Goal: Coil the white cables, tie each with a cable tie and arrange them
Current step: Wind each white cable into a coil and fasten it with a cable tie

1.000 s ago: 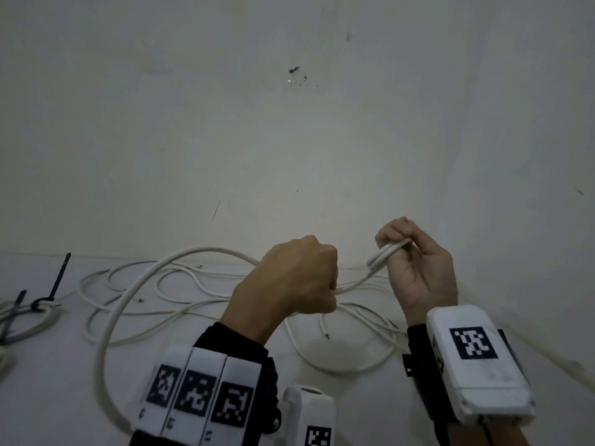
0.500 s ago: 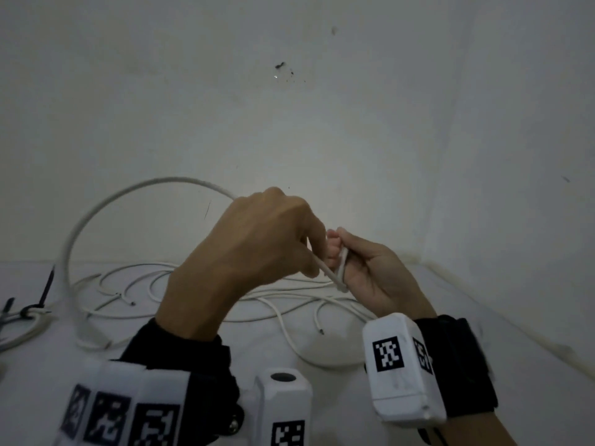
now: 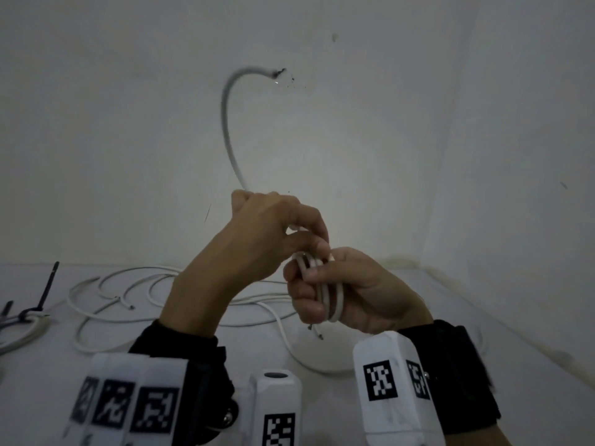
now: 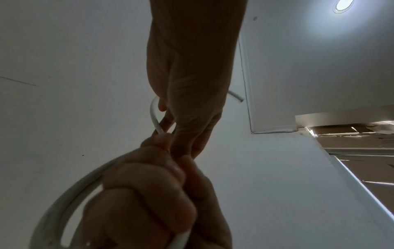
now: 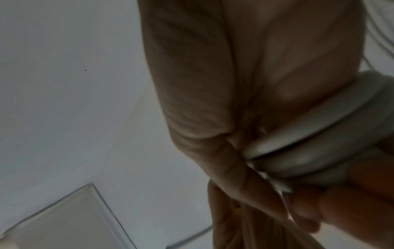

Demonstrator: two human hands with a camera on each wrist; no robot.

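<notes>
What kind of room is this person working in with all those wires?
Probably a bare indoor room, perhaps a plain work corner: blank white walls meet in a corner, loose white cables sprawl over a white surface, and a round ceiling light glows overhead. Nothing shows what the room is for.

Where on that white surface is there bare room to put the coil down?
Bare white tabletop lies right of the right hand, toward the corner. Loose white cables crowd the middle; a tied white bundle fills the left edge.
</notes>
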